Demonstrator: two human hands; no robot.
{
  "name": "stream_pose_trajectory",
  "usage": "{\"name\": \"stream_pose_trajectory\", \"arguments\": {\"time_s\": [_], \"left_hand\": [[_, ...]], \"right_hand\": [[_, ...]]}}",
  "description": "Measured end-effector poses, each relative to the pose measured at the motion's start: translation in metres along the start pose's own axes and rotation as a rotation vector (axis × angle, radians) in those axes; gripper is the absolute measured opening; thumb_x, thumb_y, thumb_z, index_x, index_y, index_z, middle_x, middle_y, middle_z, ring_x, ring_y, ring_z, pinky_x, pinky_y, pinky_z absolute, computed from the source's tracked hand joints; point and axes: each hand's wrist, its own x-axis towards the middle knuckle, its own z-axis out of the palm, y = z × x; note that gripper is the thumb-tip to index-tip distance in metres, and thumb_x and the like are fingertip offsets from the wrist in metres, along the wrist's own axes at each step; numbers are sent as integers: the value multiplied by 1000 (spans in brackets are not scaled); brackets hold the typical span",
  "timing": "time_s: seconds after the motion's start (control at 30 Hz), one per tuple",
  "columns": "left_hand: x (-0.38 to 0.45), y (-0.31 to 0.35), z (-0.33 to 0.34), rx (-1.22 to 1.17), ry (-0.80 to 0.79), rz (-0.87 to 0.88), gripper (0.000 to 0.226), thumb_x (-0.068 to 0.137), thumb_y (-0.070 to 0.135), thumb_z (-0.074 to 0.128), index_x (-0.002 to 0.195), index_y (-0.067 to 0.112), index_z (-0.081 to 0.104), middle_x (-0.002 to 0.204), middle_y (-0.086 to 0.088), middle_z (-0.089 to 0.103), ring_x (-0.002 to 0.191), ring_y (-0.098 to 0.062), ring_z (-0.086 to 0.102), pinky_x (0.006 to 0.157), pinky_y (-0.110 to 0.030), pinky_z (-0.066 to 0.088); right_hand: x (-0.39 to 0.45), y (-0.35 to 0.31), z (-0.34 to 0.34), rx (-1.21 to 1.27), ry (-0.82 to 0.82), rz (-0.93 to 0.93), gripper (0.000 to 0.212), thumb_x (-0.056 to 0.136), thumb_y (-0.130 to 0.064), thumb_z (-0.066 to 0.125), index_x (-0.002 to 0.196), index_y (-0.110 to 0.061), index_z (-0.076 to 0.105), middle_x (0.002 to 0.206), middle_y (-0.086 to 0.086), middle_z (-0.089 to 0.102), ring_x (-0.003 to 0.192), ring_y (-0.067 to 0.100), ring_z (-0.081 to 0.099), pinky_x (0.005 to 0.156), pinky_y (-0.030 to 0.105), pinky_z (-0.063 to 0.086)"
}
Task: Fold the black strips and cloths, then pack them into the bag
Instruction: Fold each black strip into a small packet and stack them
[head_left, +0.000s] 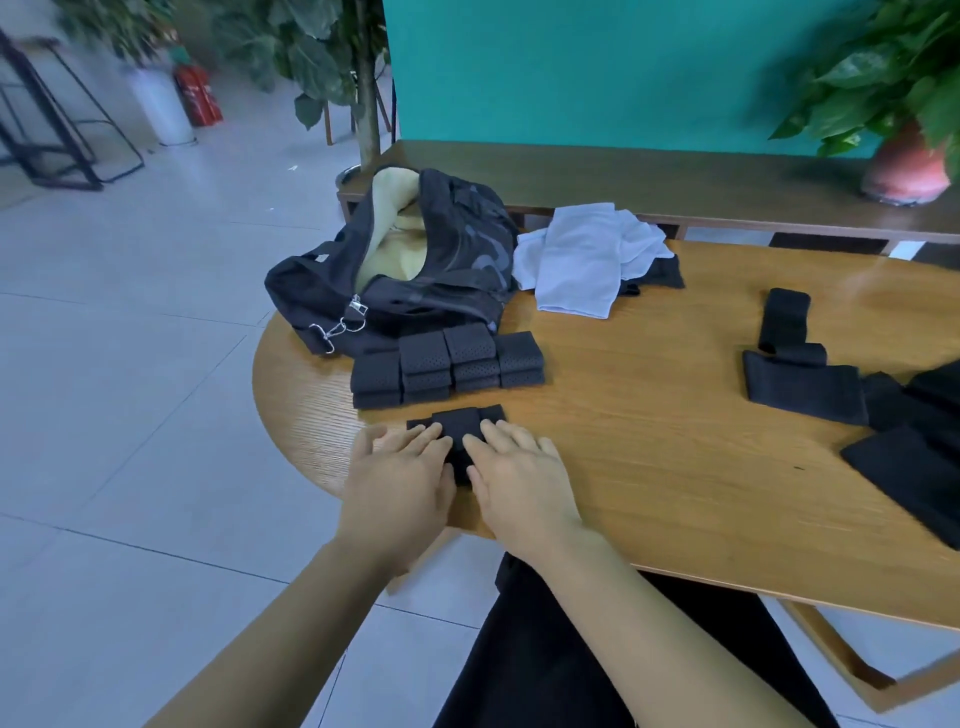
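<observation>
Here both my hands, left (397, 470) and right (517, 475), press flat, grip released, on the black strip (457, 422); folded stack (448, 366) at twelve o'clock.

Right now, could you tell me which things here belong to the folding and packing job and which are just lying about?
Job:
- black strip pressed flat under left hand and right hand
- stack of folded strips
- unfolded strips
- white cloths
- open bag

Lying about:
- potted plant
- fire extinguisher
</observation>
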Motion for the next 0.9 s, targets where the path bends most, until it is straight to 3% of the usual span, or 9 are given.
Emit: {"name": "stream_pose_trajectory", "arguments": {"time_s": [0.07, 0.2, 0.4, 0.47, 0.57, 0.63, 0.8, 0.9], "left_hand": [[-5, -10, 1, 12, 25, -13, 45, 88, 30, 34, 99, 15, 75, 109, -1, 73, 104, -16, 68, 96, -41, 29], [-8, -25, 3, 35, 57, -25, 45, 88, 30, 34, 99, 14, 75, 109, -2, 73, 105, -17, 68, 97, -43, 30], [-3, -32, 7, 71, 25, -48, 46, 87, 29, 32, 98, 14, 74, 109, -2, 73, 106, -17, 67, 98, -44, 26], [0, -30, 4, 71, 19, -47, 45, 87, 29, 31, 96, 15, 73, 110, -2, 73, 108, -17, 66, 98, -43, 26], [7, -14, -4, 44, 45, -25, 42, 87, 26, 33, 97, 17, 72, 111, -1, 72, 109, -16, 66, 96, -40, 28], [14, 4, -6, 0, 63, 11, 40, 87, 26, 35, 98, 17, 72, 110, 0, 72, 108, -17, 66, 95, -38, 29], [42, 70, -4, -127, 31, 121, 37, 87, 26, 38, 99, 19, 72, 109, 2, 73, 107, -17, 66, 98, -39, 27], [61, 116, -6, -181, 23, 200, 30, 80, 20, 53, 105, 19, 71, 112, 4, 72, 110, -14, 64, 99, -38, 24]], "right_hand": [[4, -12, 4, -14, 19, -13, 33, 90, -27, 63, 122, -16, 63, 133, 8, 59, 128, 26, 50, 93, 43, 44], [11, -25, 9, -22, 14, -48, 41, 103, -27, 39, 141, -15, 43, 152, 8, 36, 143, 26, 27, 107, 42, 27], [22, -28, 12, -89, 11, -70, 38, 104, -31, 34, 138, -18, 41, 151, 5, 36, 141, 24, 27, 104, 39, 27], [23, -25, 11, -89, 31, -74, 35, 102, -30, 38, 134, -18, 46, 147, 6, 42, 138, 25, 33, 101, 40, 31], [18, -14, 3, -65, 154, -59, 33, 88, -27, 66, 119, -16, 64, 124, 8, 64, 118, 27, 57, 86, 40, 47], [12, 0, -4, -60, 234, -40, 33, 79, -25, 74, 110, -16, 69, 112, 6, 69, 107, 25, 64, 79, 36, 50], [-10, 56, -26, -89, 324, 96, 27, 77, -15, 63, 102, -13, 71, 105, 8, 71, 99, 28, 66, 76, 39, 51], [-28, 92, -37, -97, 353, 193, 34, 77, -15, 47, 99, -12, 72, 100, 8, 73, 95, 28, 68, 73, 40, 52]]}}
